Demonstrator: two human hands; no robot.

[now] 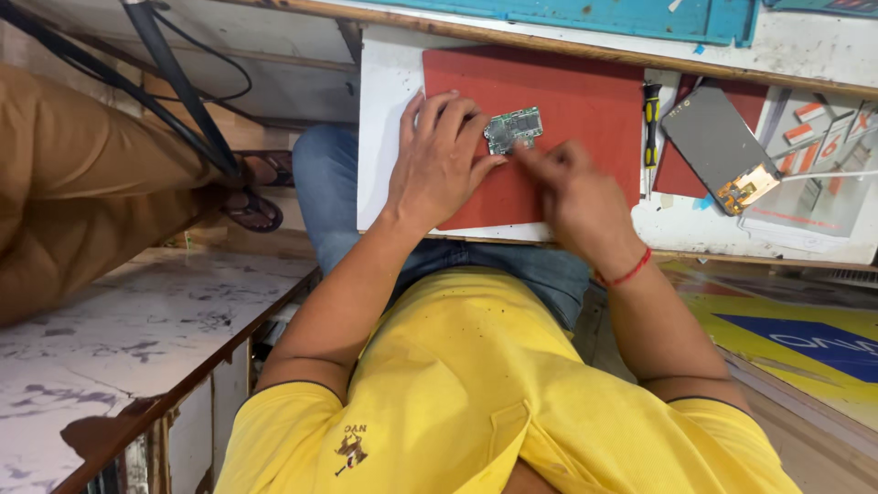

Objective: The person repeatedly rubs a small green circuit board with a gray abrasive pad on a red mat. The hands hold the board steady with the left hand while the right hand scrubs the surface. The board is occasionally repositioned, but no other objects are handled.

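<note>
Both arms come in bare from short yellow sleeves and angle toward each other, elbows bent and out to the sides. The left hand [439, 155] lies palm down, back facing up, fingers [437, 108] spread a bit and stretched forward, thumb sticking out toward the other hand. The right hand [572, 197] is slightly blurred, knuckles up, fingers curled in with the index finger poking toward the left thumb, tips almost meeting. Right wrist is bent a little and has a red thread band [625, 273] around it.
</note>
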